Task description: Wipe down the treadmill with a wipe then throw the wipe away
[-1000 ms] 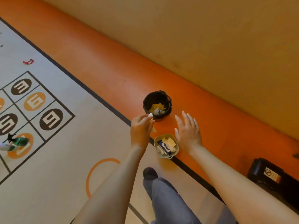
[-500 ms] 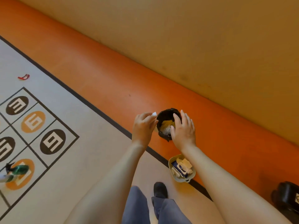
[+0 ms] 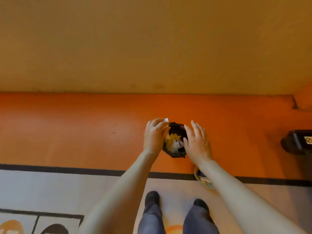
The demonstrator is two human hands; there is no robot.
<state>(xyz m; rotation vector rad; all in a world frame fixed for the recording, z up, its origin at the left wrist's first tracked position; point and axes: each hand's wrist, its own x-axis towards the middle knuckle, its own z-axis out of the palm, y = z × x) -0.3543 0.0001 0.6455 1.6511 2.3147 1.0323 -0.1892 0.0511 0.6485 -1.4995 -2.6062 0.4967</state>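
left hand: the left hand (image 3: 154, 135) was over the left rim of the bin, fingers (image 3: 156, 123) curled round a white wipe (image 3: 166, 119); only a corner of the wipe poked out above the knuckles.
right hand: the right hand (image 3: 197, 141) hovered at the right rim, fingers (image 3: 195, 127) straight and slightly apart, holding nothing.
wipe location: in the left hand, just above and beside the bin mouth, not yet dropped in.
bin: a small black bin (image 3: 176, 149) with a dark liner sat on the orange floor strip (image 3: 84, 132) near the wall (image 3: 152, 48); it held yellowish crumpled paper and what looked like a can end, hard to tell.
why held so: judged as the throw-away step; the wipe was bunched small to go in, and the open right hand probably steadied or spread the liner.
stance: both shoes (image 3: 152, 197) were planted on the grey mat, facing the bin.
other items: a shallow dish (image 3: 201, 179) with bits in it lay partly under the right forearm; a black box (image 3: 298, 142) sat at the right edge.
writing: the box's white sticker showed a round symbol, text unreadable; floor markings at the lower left were cut off.
remaining: release the wipe into the bin.
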